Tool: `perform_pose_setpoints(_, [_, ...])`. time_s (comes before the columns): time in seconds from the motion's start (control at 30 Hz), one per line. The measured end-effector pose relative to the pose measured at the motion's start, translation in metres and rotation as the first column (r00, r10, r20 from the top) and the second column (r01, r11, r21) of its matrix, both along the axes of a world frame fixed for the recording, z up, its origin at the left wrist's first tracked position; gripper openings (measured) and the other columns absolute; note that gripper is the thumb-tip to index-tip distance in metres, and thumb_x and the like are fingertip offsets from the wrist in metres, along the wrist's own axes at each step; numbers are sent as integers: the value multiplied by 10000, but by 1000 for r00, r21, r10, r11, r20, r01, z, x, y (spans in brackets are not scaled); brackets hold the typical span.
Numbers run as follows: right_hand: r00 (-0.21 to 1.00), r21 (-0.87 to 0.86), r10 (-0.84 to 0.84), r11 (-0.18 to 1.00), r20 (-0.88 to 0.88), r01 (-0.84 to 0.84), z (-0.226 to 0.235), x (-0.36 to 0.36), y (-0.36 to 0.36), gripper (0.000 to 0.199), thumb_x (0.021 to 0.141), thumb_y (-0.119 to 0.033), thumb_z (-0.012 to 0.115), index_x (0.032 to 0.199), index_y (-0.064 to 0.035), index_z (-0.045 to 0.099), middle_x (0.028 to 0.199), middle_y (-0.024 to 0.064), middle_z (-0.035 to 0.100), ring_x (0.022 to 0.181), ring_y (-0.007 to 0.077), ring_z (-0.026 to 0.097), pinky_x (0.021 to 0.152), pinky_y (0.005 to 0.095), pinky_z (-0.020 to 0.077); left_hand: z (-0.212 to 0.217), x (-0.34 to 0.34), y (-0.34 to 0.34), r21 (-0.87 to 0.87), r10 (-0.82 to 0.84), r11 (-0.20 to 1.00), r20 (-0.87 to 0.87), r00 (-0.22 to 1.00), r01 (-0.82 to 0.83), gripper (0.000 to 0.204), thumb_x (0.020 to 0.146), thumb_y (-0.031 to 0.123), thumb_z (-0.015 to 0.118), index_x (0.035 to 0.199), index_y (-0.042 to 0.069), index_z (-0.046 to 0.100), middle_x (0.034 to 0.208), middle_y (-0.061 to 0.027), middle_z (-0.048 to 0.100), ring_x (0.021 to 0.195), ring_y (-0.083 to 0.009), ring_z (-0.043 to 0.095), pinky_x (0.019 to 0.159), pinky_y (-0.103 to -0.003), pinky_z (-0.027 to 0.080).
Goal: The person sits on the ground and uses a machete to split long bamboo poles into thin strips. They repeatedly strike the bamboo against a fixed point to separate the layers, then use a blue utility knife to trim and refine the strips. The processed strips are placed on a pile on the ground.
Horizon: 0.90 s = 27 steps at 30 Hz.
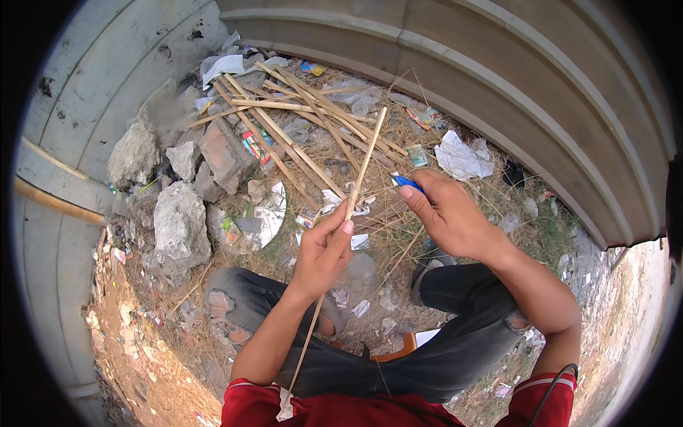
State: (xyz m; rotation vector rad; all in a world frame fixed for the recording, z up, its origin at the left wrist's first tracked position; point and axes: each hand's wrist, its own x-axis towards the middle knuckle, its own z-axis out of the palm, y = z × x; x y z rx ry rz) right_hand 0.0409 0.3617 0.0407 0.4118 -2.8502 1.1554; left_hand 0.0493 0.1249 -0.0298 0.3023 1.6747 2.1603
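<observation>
Between the thumb and fingers of my left hand (324, 252) is a long thin bamboo strip (370, 153). Its upper end points up and away from me, and its lower end runs back past my forearm toward my lap. My right hand (452, 213) is closed around a blue cutter knife (408, 183), whose front end pokes out past the thumb toward the strip. A small gap separates the knife from the strip. Most of the knife's handle is hidden in my palm. On the ground beyond my hands lies a loose pile of bamboo strips (306, 107).
Rough rocks (181, 224) are heaped to the left. Crumpled white paper (462, 155) and scattered litter lie on dry grass. A corrugated metal sheet (512, 78) stands along the far and right side, a grey panel wall (107, 78) on the left. My bent legs (469, 313) frame the near ground.
</observation>
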Motion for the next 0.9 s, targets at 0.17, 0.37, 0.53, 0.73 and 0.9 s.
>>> perform_pose_setpoints(0.17, [983,73,139,986,118,-148,8,5,-5,416,999,-377,583,838,6,563,616,210,543,603,438,563,579,478,427,6,11,2,38,-47,998,55,997,45,480,1046,136,548,1489,-11,435,732,76,435,549,0,365,481,-202,286])
perform_pose_setpoints(0.37, [991,256,40,964,125,-71,14,6,-13,431,976,-440,577,906,-20,647,650,237,637,660,462,648,644,534,523,4,15,1,-12,-43,999,13,999,43,476,1036,106,559,1479,-25,444,795,67,467,610,9,396,508,-197,306])
perform_pose_setpoints(0.53, [996,314,-26,949,85,-2,12,6,-12,449,981,-456,573,954,-16,658,646,227,644,665,458,656,639,547,521,10,12,2,-135,-30,991,-77,997,20,451,1032,93,559,1452,-47,472,834,66,493,651,14,395,542,-187,306])
perform_pose_setpoints(0.73, [976,324,-217,925,25,197,17,-12,6,490,990,-489,548,944,-11,648,645,219,641,648,472,644,624,549,516,7,21,-1,-168,-24,986,-122,992,3,451,1017,83,580,1436,-58,489,888,63,539,694,18,399,567,-176,301])
perform_pose_setpoints(0.9, [999,294,32,955,-28,-22,1,21,-5,451,999,-418,582,843,5,608,588,209,563,574,447,561,565,498,435,10,19,3,-190,-70,981,-115,991,47,447,1010,64,581,1430,-61,494,856,76,528,687,2,398,562,-187,304])
